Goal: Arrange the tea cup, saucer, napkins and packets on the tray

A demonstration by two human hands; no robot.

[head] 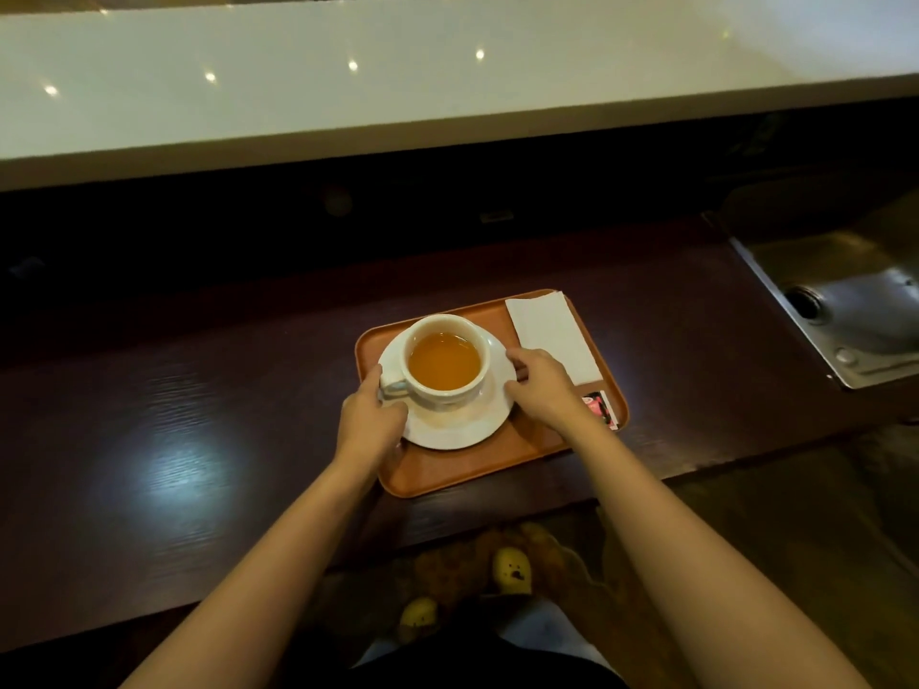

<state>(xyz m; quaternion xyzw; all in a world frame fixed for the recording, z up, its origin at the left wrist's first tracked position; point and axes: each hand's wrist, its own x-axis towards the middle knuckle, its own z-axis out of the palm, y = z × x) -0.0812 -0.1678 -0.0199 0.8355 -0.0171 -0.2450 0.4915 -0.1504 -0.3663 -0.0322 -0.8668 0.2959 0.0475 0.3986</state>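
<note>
We have both hands on the saucer (455, 430), which sits on the orange tray (447, 469) toward its 9 o'clock side, with the tea cup (444, 358) standing upright on it. Our left hand (370, 420) grips the saucer rim at about 8 o'clock, thumb up near the cup's handle, which points toward 8 o'clock as well. Our right hand (542, 385) closes on the rim at 3 o'clock, fingers curled over the edge; whether they reach under it we cannot tell.

The cup is nearly full of amber tea, so we judge the pair heavy for its size and quick to slop. Glazed china is stiff, slick and brittle, and the cup rests loose on the saucer, free to slide if we tilt. The rim at opposite sides, as we hold it now, looks like the right place to take it: level, both sides together, slow.

The white napkins (552, 335) lie folded at 1 o'clock of the saucer, along the tray's far right side, one corner seeming to overhang the rim. They are light and soft, best pinched flat. The packets (599, 407) lie at 4 o'clock, partly hidden behind our right wrist; they are thin and likely easy to nudge. The tray rests on a dark wooden counter (174, 440), with a steel sink (845, 310) well apart at 2 o'clock.
</note>
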